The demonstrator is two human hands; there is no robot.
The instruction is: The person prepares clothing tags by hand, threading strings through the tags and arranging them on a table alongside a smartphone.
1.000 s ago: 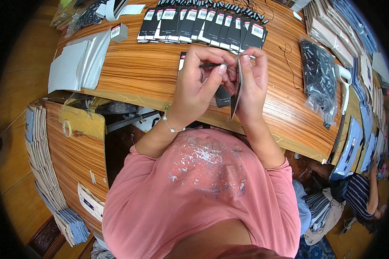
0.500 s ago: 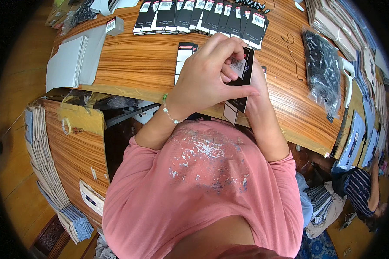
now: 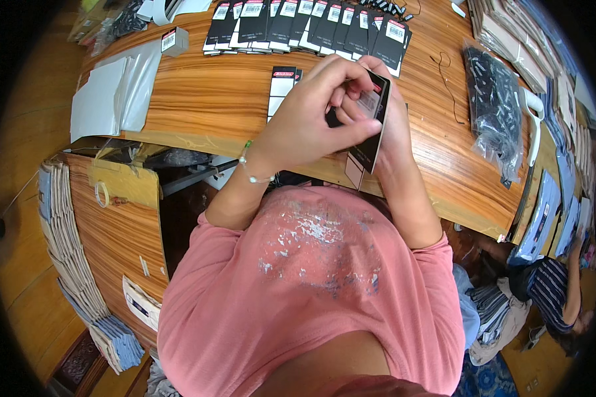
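Note:
Over the near edge of the table, my right hand (image 3: pixel 395 122) holds a black hang tag (image 3: pixel 371 147) upright from behind, most of its fingers hidden. A pale sticker shows on the tag's upper part, and a pinkish-white card (image 3: pixel 353 173) hangs below it. My left hand (image 3: pixel 311 112) reaches across from the left, fingers curled against the tag's face and thumb lying across its front. Just behind my left hand, another black-and-white tag (image 3: pixel 282 89) lies on the wood. A long overlapping row of black hang tags (image 3: pixel 289 26) with white stickers spreads along the back.
White paper sheets (image 3: pixel 99 99) and a small grey box (image 3: pixel 174 42) are at the left. A clear bag of small dark pieces (image 3: pixel 493 99), a white handled tool (image 3: pixel 532 126) and stacked folded garments (image 3: pixel 510 36) stand right. A co-worker in a striped top (image 3: pixel 551 291) is at far right.
My left hand has shifted slightly left, and its thumb has tilted up and drawn back along the tag. The right hand's fingertips show more above the tag, which stays held.

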